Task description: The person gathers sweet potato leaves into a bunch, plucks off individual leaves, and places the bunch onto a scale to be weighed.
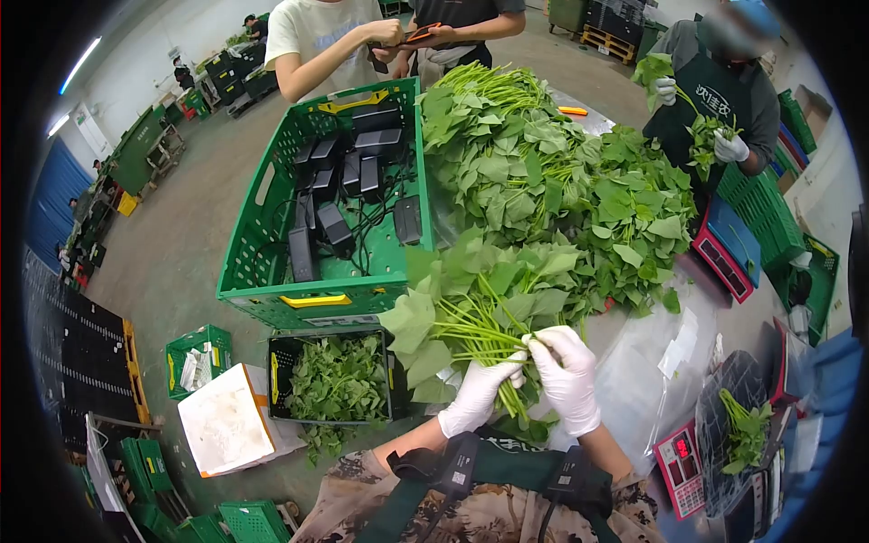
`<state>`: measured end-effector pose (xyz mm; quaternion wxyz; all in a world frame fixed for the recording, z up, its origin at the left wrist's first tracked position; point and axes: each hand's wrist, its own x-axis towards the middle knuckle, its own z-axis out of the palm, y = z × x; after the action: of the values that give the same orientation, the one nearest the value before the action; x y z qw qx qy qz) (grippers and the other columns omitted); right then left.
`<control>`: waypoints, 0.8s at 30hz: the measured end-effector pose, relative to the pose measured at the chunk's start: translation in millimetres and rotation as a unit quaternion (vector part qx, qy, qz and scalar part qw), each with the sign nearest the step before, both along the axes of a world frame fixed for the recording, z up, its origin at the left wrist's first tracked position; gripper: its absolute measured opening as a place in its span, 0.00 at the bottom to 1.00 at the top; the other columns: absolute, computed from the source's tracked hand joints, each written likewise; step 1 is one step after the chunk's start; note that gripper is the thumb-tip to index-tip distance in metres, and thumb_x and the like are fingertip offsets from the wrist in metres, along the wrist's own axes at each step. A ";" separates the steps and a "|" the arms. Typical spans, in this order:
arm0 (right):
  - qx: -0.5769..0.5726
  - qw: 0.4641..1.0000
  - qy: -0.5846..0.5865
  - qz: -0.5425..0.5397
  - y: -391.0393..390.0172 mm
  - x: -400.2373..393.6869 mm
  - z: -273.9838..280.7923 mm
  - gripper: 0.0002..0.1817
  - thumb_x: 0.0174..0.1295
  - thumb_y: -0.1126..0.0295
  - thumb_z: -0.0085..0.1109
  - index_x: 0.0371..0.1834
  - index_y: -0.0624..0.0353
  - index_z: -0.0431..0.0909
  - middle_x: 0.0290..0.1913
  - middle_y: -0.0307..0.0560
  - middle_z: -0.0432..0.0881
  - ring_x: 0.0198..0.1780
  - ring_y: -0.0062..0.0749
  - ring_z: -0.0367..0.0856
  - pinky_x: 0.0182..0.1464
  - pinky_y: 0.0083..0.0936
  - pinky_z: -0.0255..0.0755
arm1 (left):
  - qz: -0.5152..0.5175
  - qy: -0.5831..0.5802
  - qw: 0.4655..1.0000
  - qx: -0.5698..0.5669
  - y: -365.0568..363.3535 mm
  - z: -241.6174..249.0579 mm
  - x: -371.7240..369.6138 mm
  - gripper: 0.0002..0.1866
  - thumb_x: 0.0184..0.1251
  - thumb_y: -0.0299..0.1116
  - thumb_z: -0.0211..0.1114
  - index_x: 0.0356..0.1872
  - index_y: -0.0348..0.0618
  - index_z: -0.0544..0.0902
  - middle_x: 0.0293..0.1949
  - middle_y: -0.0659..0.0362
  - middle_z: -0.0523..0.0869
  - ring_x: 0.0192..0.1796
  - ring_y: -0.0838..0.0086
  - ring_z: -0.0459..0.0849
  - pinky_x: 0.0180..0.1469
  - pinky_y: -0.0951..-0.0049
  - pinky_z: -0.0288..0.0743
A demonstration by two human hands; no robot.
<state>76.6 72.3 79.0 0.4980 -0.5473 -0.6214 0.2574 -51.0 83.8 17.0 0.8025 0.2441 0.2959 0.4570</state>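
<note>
A bunch of leafy greens (480, 330) with long pale-green stems is held up in front of my body, its leaves pointing away from me. My left hand (484, 391), in a white glove, is wrapped around the lower stems. Fingers of my right hand (566, 373), also gloved in white, are closed on the stems beside it. Cut stem ends hang below my hands. Just beyond lies a large heap of the same greens (543, 181), with leaves spread across the table.
A green crate (348, 294) with black power adapters stands left of the heap. Below it are a black crate of greens (335, 376) and a white foam box (226, 421). Red scales (679, 466) (724, 262) sit at right. A co-worker (724, 100) holds greens; two people stand opposite.
</note>
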 end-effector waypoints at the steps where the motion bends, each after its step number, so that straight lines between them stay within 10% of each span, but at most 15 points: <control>1: -0.012 0.997 0.079 0.022 2.2 5.7 -11.3 0.04 0.62 0.76 0.57 0.38 0.63 0.79 0.31 0.44 0.81 0.27 0.29 0.80 0.36 0.23 0.73 | 0.004 -0.015 1.000 -0.019 -0.5 -0.3 0.4 0.04 0.65 0.28 0.62 0.34 0.40 0.77 0.22 0.65 0.75 0.23 0.81 0.71 0.30 0.78 0.69; 6: -0.139 0.845 0.484 0.179 -19.3 34.2 -15.3 0.07 0.66 0.71 0.54 0.38 0.65 0.77 0.32 0.43 0.80 0.29 0.26 0.79 0.35 0.21 0.72 | 0.008 -0.023 0.995 -0.094 4.0 8.1 -1.8 0.06 0.67 0.33 0.60 0.33 0.42 0.74 0.21 0.66 0.72 0.23 0.80 0.71 0.37 0.74 0.71; 10: -0.262 0.964 0.009 0.039 -11.9 69.1 -7.0 0.16 0.63 0.62 0.58 0.47 0.63 0.76 0.35 0.45 0.80 0.34 0.27 0.81 0.37 0.23 0.73 | -0.033 -0.030 0.998 -0.039 5.4 12.0 -5.2 0.10 0.67 0.33 0.60 0.26 0.45 0.74 0.19 0.67 0.71 0.23 0.79 0.71 0.38 0.72 0.72; 11: -0.052 0.963 -0.264 -0.031 -5.9 71.1 -14.0 0.16 0.59 0.64 0.62 0.46 0.62 0.78 0.40 0.46 0.80 0.40 0.27 0.80 0.43 0.23 0.72 | -0.046 -0.026 0.998 -0.030 5.2 11.6 -5.4 0.11 0.68 0.33 0.59 0.25 0.45 0.73 0.19 0.67 0.71 0.23 0.79 0.71 0.38 0.72 0.72; 15: -0.150 0.988 0.028 0.016 -5.9 54.1 2.6 0.14 0.54 0.66 0.65 0.42 0.61 0.80 0.39 0.46 0.79 0.39 0.27 0.79 0.43 0.22 0.71 | -0.052 0.012 0.998 -0.019 2.6 7.8 -2.6 0.09 0.66 0.32 0.60 0.26 0.44 0.73 0.19 0.66 0.71 0.23 0.79 0.71 0.36 0.74 0.71; 18: -0.172 0.983 -0.068 0.013 1.3 34.9 14.7 0.13 0.54 0.67 0.66 0.40 0.62 0.80 0.35 0.44 0.79 0.34 0.24 0.78 0.39 0.20 0.71 | -0.075 0.055 0.996 -0.015 -2.9 18.5 1.5 0.09 0.65 0.31 0.62 0.26 0.44 0.74 0.19 0.66 0.71 0.23 0.79 0.71 0.35 0.74 0.71; 24: -0.132 0.977 0.160 -0.042 -2.4 28.4 -22.1 0.07 0.60 0.74 0.61 0.38 0.65 0.79 0.29 0.40 0.79 0.30 0.19 0.77 0.36 0.18 0.70 | -0.034 0.040 0.998 -0.024 -3.3 8.2 -6.7 0.08 0.64 0.32 0.62 0.27 0.43 0.73 0.19 0.65 0.72 0.22 0.79 0.71 0.37 0.73 0.73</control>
<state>105.0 69.9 56.9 0.5243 -0.5857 -0.4708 0.4005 -57.7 80.6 25.2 0.8108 0.2524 0.3303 0.4121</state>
